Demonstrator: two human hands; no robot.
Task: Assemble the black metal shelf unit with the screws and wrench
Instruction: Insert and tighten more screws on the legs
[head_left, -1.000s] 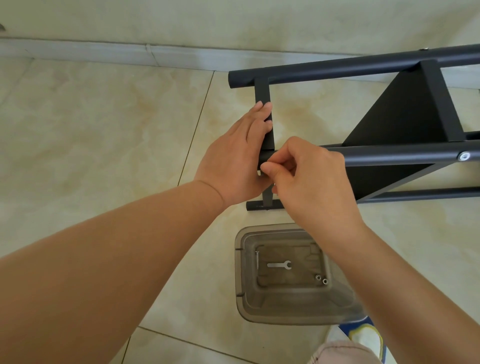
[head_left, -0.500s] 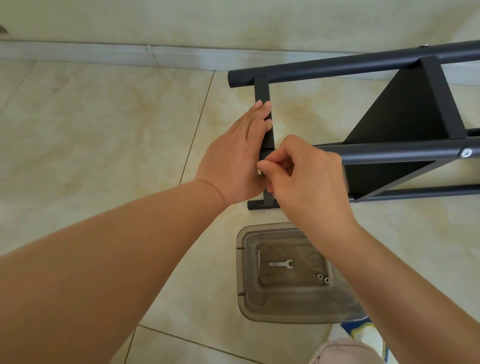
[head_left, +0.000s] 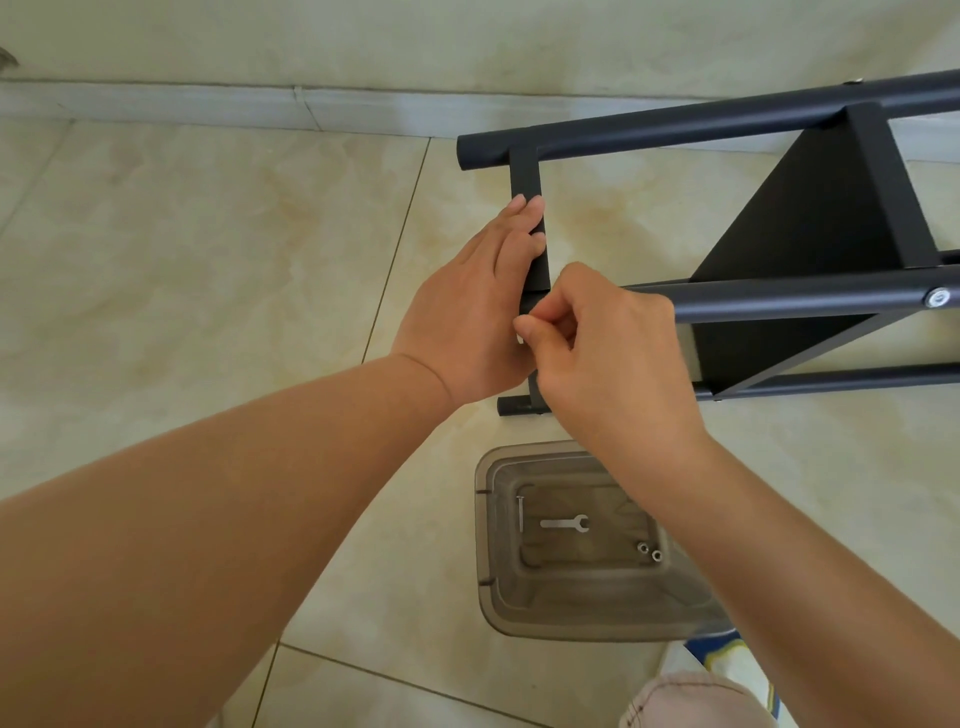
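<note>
The black metal shelf unit (head_left: 779, 301) lies on its side on the tiled floor, its tubes running off to the right. My left hand (head_left: 467, 322) grips the flat black crossbar (head_left: 524, 171) that joins the tube ends. My right hand (head_left: 608, 353) sits at the end of the middle tube, thumb and fingers pinching a small silver screw (head_left: 519, 339) that is mostly hidden. A silver wrench (head_left: 565, 523) lies in the clear plastic bin (head_left: 485, 519) below my hands, beside a long screw (head_left: 520, 514) and two nuts (head_left: 649, 551).
A bolt head (head_left: 939, 298) shows on the middle tube at the right. The black shelf panel (head_left: 810, 218) stands between the tubes. A wall and skirting run along the top. My knee (head_left: 691, 701) and a blue-yellow item (head_left: 727, 660) are at the bottom right.
My right hand's fingers have shifted a little at the tube end, still pinching. My left hand stays on the crossbar.
</note>
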